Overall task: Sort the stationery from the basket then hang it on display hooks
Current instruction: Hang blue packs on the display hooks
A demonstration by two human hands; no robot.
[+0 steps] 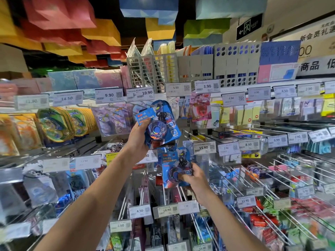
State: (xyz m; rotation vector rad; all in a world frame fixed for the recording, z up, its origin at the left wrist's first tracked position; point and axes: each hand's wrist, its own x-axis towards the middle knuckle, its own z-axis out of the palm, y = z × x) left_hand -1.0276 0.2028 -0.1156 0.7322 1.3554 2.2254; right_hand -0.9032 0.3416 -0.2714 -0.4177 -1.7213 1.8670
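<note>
two blue blister packs are in hand, one per hand. left hand [138,140]: the thumb lies across the face of the upper pack [161,124] and the fingers curl behind its left edge, a firm side pinch. this pack is raised just below the 10.90 price tag [143,93], in front of the top hook row. its top edge hides the hook, so it cannot be told whether the hang hole is threaded. right hand [196,178]: the fingers curl round the lower right corner of the lower pack [172,165], which is held in front of the middle rows, left of the 15.90 price tag [204,148]. the basket is not in view.

judgement: the upper pack is being hung and the lower one waits its turn.

risks noted:
- a side grip lets the pack twist, so the hole may miss the hook tip and the card may tear or drop.
- neighbouring packs [112,120] hang close by, and a sideways sweep could knock them off.
- the tag flap may block the hook entry.
- the waiting pack is held by one corner only and may slip.
</note>
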